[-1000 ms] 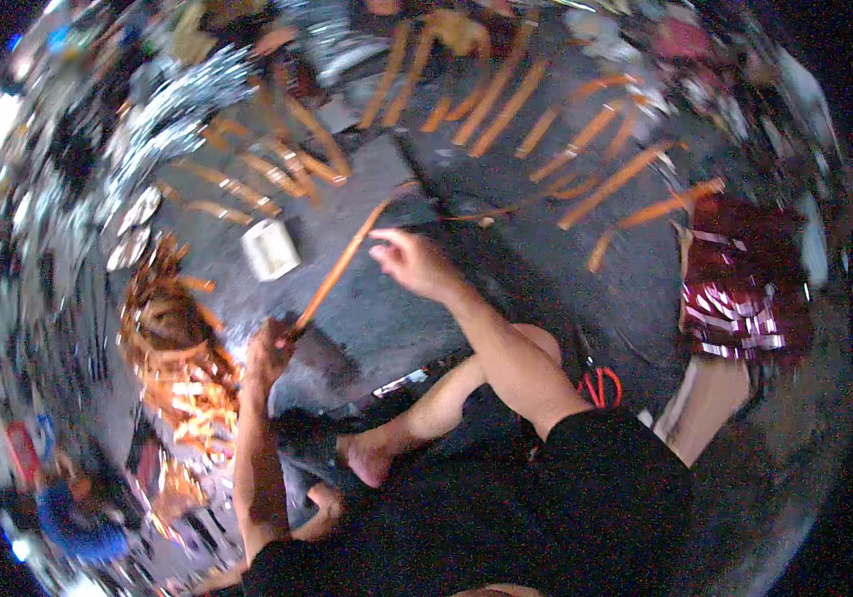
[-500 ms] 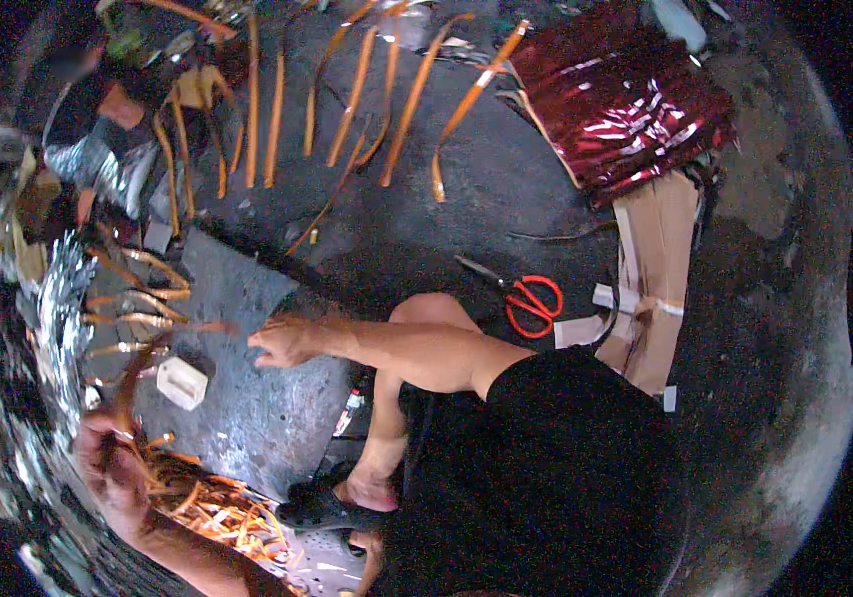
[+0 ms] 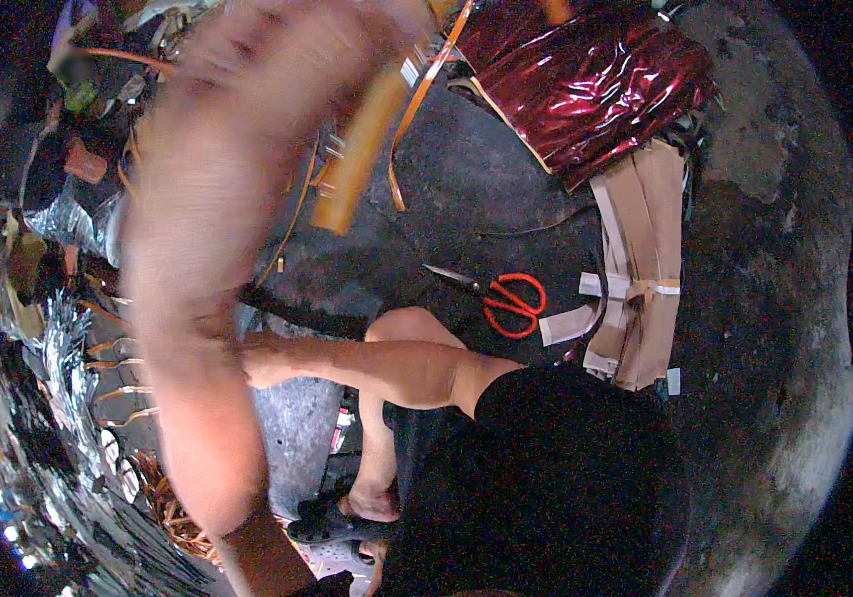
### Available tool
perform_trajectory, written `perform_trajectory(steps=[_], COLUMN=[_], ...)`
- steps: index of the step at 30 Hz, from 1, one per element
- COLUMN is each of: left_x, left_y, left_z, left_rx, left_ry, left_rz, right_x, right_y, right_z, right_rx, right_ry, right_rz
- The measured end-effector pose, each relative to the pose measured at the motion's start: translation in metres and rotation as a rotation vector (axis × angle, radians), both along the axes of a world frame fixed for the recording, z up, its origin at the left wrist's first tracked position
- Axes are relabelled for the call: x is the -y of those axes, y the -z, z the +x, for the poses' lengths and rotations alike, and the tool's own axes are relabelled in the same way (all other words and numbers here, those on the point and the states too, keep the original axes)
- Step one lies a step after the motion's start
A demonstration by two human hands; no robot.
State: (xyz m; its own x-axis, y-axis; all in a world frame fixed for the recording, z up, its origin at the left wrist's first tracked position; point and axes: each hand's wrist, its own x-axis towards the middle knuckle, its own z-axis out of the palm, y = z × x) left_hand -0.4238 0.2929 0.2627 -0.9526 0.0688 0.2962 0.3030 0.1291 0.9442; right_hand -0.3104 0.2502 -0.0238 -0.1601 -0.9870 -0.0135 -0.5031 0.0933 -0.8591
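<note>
Left hand point(image 3: 327, 50) is up at the far side, motion-blurred, at the far end of a wide orange strip point(image 3: 359, 154). Strip comes out from beside the hand on its right and points back toward the person, so the strip lies right and near of that hand. Long axis: far right to near left, slanted; near end free, nothing touching it. It looks large and smeared, so probably lifted above the floor point(image 3: 406, 239). Left hand is clearly the nearer one.

Left fingers: cannot tell whether clamped on the strip or just alongside; blur hides the tips. Right hand point(image 3: 265, 360) sits near and left of the strip's free end, well apart from it, with the right arm lying across from the right. Its fingers are tucked behind the left forearm point(image 3: 197, 229); cannot tell if apart or together.

Just right of the wide strip, a thin orange strip point(image 3: 416, 109) has a similar slant. Another slim strip point(image 3: 292, 209) lies on its left. Red-handled scissors point(image 3: 484, 290) are near and right, blades pointing left, neither hand close. Shiny dark red sheet point(image 3: 585, 90) at far right, bundle of brown strips point(image 3: 660, 239) on the near side of it.
</note>
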Motion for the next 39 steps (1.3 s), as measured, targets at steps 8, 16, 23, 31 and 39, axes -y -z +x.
perform_trajectory(steps=[8, 16, 23, 31, 39], left_x=[-0.093, -0.065, 0.069, 0.186, 0.255], left_y=[0.254, 0.270, 0.167, 0.239, 0.264], left_z=[-0.024, 0.001, 0.146, 0.423, 0.621], left_rx=[0.277, 0.204, 0.459, 0.321, 0.918], left_ry=[-0.016, -0.024, -0.742, -1.514, -2.281], left_rz=[-0.373, -0.699, -0.355, -0.287, -0.691], right_x=[0.005, 0.004, 0.027, 0.029, 0.032], right_y=[0.014, 0.012, 0.029, 0.015, 0.010], right_z=[0.009, -0.003, 0.024, 0.053, 0.059], right_rx=[0.001, -0.022, -0.026, 0.031, -0.025], right_ry=[0.015, 0.007, -0.147, -0.096, -0.106], right_rz=[-0.114, -0.028, -0.071, -0.091, 0.071])
